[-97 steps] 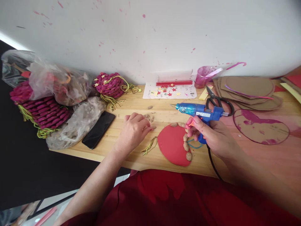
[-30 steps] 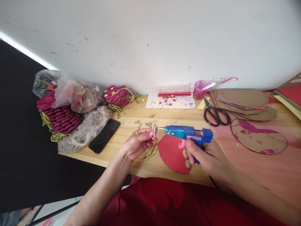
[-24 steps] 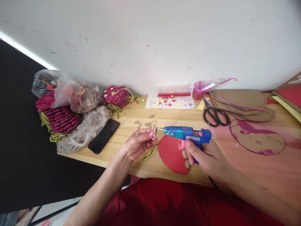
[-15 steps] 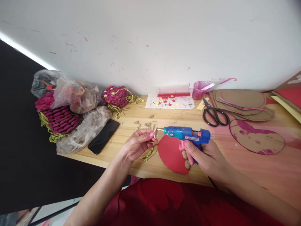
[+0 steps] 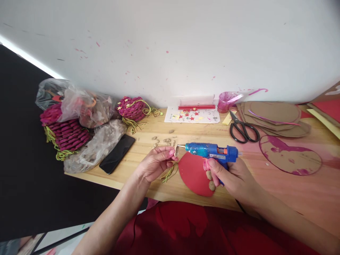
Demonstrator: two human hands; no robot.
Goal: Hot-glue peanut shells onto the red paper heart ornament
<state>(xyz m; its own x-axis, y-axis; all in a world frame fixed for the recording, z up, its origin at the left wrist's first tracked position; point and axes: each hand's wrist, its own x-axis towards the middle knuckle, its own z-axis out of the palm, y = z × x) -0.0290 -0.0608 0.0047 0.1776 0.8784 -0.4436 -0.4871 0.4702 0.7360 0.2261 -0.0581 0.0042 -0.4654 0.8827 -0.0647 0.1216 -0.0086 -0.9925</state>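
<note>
My right hand (image 5: 227, 175) is wrapped round the handle of a blue glue gun (image 5: 204, 150), its metal nozzle pointing left. Pinched in the fingertips of my left hand (image 5: 155, 163) is a half peanut shell (image 5: 176, 152), right at the nozzle tip. Below the gun lies a red rounded cutout (image 5: 193, 177); a few brown shell pieces (image 5: 211, 185) sit along its right edge, partly hidden by my right hand. Several loose peanut shells (image 5: 167, 140) are scattered behind my left hand. Yellow-green strings (image 5: 168, 174) stick out left of the cutout.
A black phone (image 5: 117, 154), plastic bags (image 5: 92, 148) and purple shell-covered pieces (image 5: 71, 134) are at left. At the back lie a paper with stars (image 5: 204, 118) and a pink cup (image 5: 225, 102). Black scissors (image 5: 243, 131) and brown cardboard cutouts (image 5: 273, 113) are at right.
Almost nothing differs. The glue gun's nozzle has shifted very slightly to the right relative to the shell; both hands keep their holds.
</note>
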